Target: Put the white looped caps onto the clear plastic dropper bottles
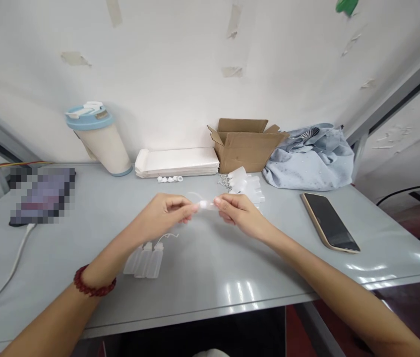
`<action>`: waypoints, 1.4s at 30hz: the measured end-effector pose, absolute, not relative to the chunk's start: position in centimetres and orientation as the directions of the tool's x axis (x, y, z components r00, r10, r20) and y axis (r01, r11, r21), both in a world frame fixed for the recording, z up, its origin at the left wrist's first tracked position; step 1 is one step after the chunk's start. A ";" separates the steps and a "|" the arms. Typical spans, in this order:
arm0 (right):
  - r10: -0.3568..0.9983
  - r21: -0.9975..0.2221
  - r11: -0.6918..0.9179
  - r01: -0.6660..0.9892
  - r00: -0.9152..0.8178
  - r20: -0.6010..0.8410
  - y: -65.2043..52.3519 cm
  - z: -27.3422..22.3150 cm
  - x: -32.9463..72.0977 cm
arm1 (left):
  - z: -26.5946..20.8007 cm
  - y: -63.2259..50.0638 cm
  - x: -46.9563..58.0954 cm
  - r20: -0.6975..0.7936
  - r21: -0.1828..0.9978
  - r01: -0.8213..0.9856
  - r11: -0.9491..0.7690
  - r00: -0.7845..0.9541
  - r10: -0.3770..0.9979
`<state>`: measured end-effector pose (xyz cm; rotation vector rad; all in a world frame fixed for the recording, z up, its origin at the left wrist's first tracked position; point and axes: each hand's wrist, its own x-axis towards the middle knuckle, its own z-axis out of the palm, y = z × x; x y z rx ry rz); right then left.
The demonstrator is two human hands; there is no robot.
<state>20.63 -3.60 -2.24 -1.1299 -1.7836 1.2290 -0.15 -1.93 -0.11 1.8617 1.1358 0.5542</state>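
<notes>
Over the middle of the table, both hands meet at a small translucent squeeze bottle [211, 205] lying sideways in the air. The fingers of my left hand [172, 210] pinch its white cap [203, 204]. Its body is in the closed fingers of my right hand [241, 213], which hide most of it. A thin pale strip curves up near the cap. Below my left hand, several translucent bottles [153, 260] lie side by side, thin tips pointing right. Behind my right hand is a pile of similar bottles [245, 183]. Small white caps [170, 179] stand in a row farther back.
At the back are a blue-lidded cup [101, 139], stacked white padded envelopes [178, 161], an open cardboard box [245, 151] and a light blue cloth bag [312, 161]. A phone [329, 223] lies at right. A blurred-out device [44, 196] with a cable lies at left.
</notes>
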 end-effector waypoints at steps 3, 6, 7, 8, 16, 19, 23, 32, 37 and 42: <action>0.940 -0.795 0.332 0.508 -0.254 0.230 -2.6 -1.9 21.6 | -1.2 0.3 -2.0 0.067 0.724 0.616 -0.310 0.384 0.921; 0.886 -0.547 0.416 0.727 -0.188 0.423 -1.1 -1.7 23.4 | -2.9 3.1 -4.3 0.310 0.454 0.810 -0.371 0.246 0.918; 0.871 -0.484 0.410 0.773 -0.174 0.459 -0.6 -1.7 24.0 | -3.5 3.9 -5.0 0.358 0.394 0.831 -0.393 0.255 0.898; 0.860 -0.436 0.399 0.807 -0.165 0.482 -0.1 -1.8 24.7 | -4.1 4.6 -5.6 0.363 0.387 0.829 -0.404 0.266 0.893; 0.831 -0.284 0.366 0.886 -0.175 0.527 1.9 -2.4 27.7 | -6.6 6.9 -6.9 0.391 0.310 0.804 -0.508 0.379 0.839; 0.849 -0.311 0.367 0.877 -0.179 0.497 1.7 -2.0 27.7 | -6.5 6.9 -6.9 0.423 0.304 0.794 -0.526 0.382 0.822; 0.897 -0.443 0.376 0.814 -0.200 0.393 0.8 -0.6 27.7 | -6.3 6.8 -6.6 0.444 0.288 0.771 -0.569 0.419 0.792; 0.922 -0.551 0.290 0.782 -0.382 -0.057 -0.3 1.5 29.1 | -6.0 6.6 -6.5 0.447 0.290 0.810 -0.509 0.356 0.821; 0.934 -0.449 0.281 0.848 -0.348 -0.074 -0.6 1.3 29.2 | -6.2 6.7 -6.5 0.409 0.303 0.805 -0.509 0.373 0.833; 0.925 -0.350 0.337 0.874 -0.376 -0.049 -0.8 0.7 29.4 | -6.0 6.6 -6.4 0.389 0.311 0.854 -0.416 0.285 0.876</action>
